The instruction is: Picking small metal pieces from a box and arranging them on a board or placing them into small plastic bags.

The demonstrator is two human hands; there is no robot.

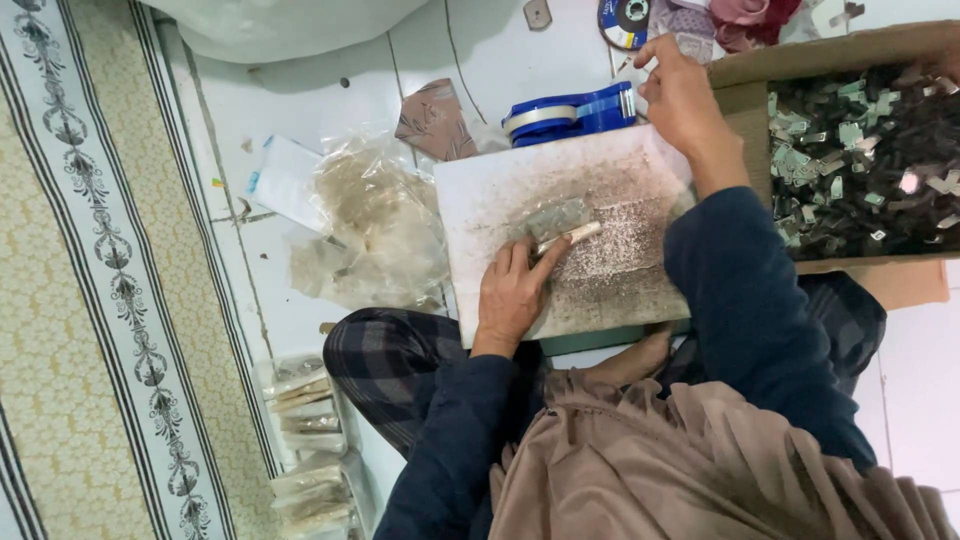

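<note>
Left hand: I am pressing my left hand [512,290] flat on the white board [480,200], fingers pinning a small clear packet [562,225].
Right hand: I am reaching my right hand [680,95] past the blue tape dispenser [570,112], fingers loosely curled, holding nothing I can make out.
Cardboard box: the cardboard box [740,70] is brimming with small metal pieces [860,160].
Packet: lying at my left fingertips, mid-board.
</note>
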